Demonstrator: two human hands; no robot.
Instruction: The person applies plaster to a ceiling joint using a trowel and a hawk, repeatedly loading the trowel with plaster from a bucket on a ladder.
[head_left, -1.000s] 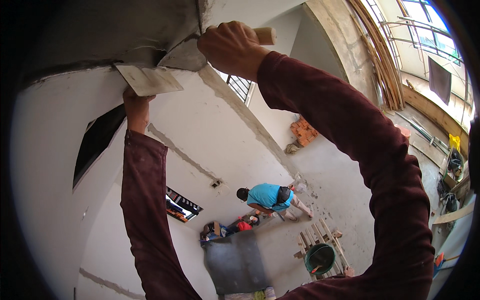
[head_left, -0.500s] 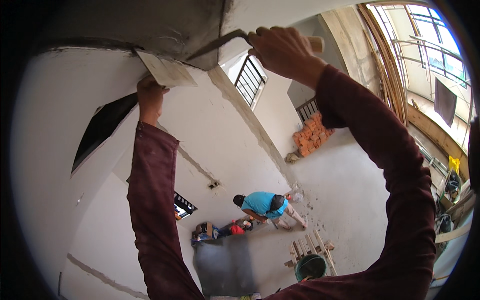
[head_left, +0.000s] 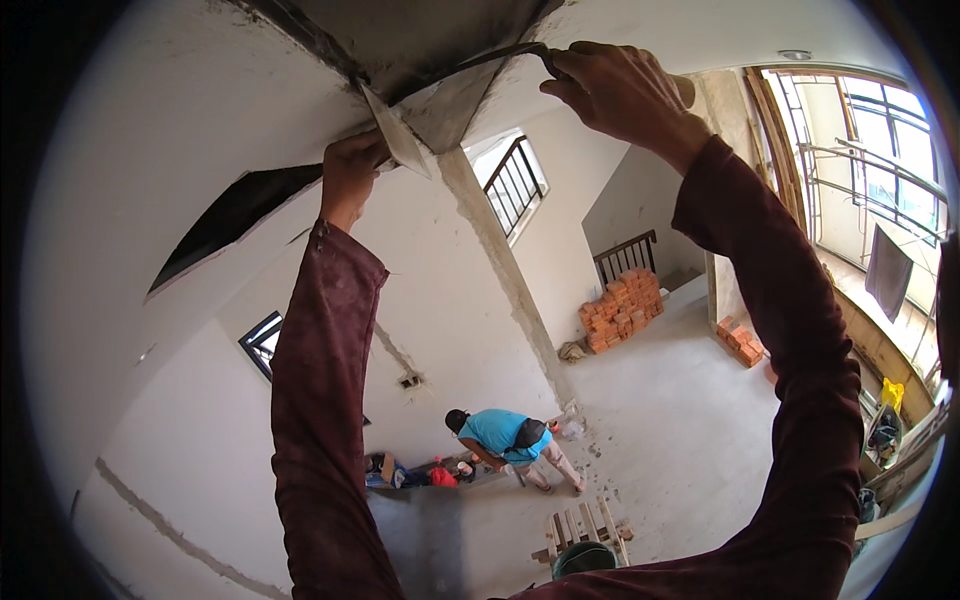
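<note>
Wooden-handled trowel (head_left: 510, 51): the fingers of the right hand (head_left: 630, 105) are wrapped around the handle; the dark blade extends left from them toward a flat pale plate (head_left: 398, 135). The left hand (head_left: 350, 175) grasps this plate, its fingers partly hidden; the plate stands steeply tilted, just right of them. Far below both hands' fingers: a stooping person in a blue top (head_left: 497, 432) and stacked orange bricks (head_left: 622, 310).

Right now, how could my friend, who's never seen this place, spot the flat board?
Start at the dark grey surface at the top middle. Just below it, the left hand holds the flat board. It is pale and straight-edged, unlike the dark, curved-looking trowel in the right hand.
</note>
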